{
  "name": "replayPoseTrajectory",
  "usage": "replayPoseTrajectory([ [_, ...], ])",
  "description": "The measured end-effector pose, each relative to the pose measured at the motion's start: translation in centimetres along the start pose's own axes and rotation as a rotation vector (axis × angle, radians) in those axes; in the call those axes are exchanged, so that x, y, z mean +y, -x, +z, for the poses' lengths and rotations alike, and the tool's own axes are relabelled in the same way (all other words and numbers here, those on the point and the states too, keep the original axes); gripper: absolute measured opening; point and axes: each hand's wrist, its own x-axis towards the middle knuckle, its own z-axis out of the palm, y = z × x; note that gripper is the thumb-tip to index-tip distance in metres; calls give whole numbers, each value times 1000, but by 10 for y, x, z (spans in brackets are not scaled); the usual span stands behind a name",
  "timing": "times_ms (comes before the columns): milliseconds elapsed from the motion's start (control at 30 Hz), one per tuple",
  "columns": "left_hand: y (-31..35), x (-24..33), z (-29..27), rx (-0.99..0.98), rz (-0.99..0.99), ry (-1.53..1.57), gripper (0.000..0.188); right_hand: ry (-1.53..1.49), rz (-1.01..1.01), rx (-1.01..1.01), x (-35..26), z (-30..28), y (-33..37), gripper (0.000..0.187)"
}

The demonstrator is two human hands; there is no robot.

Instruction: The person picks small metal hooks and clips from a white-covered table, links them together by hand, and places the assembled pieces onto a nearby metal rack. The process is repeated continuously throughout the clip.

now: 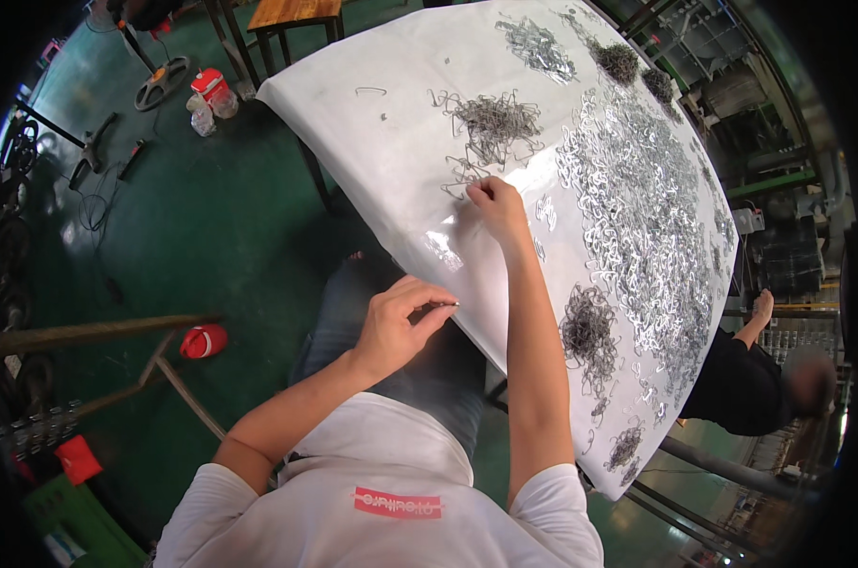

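White shirt (325,530) nearest. Left hand (398,322) just off table (363,133) edge, pinching small shiny piece (456,304). Right hand (498,206) over table, fingers curled, grip unclear; dark wire hooks (497,128) just beyond fingertips.

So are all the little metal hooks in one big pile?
No, on the white table a dark wire heap sits near the right hand, while a big shiny pile lies farther right.

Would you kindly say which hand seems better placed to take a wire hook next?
Probably the right hand: it is beside the dark wire hooks, whereas the left hand is farther back, pinching a small shiny piece.
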Motion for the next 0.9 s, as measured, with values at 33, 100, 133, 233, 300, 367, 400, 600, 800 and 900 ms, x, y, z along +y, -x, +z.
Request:
replayPoseTrajectory([
  [33,0,-1,0,-5,1,5,11,-226,68,-48,1,-9,17,14],
  [100,1,-2,1,-17,3,11,11,-556,141,-73,-2,-22,57,14],
  [133,1,-1,2,-23,6,11,11,-658,141,-49,-5,-25,80,13],
  [233,2,0,6,-36,40,16,13,-1048,148,-4,-19,-30,144,8],
  [300,3,1,8,-55,53,0,14,-1095,217,44,-27,-28,173,8],
  [367,4,3,11,-67,61,-1,17,-1139,242,85,-33,-27,194,10],
  [400,5,5,13,-68,59,1,18,-1149,242,95,-35,-27,202,9],
  [600,6,11,24,-98,71,0,21,-1152,274,175,-32,-27,213,4],
  [800,5,12,35,-109,108,-4,24,-1109,192,230,-20,-25,211,3],
  [900,7,15,41,-124,47,35,27,-1017,91,319,-17,-25,213,3],
])
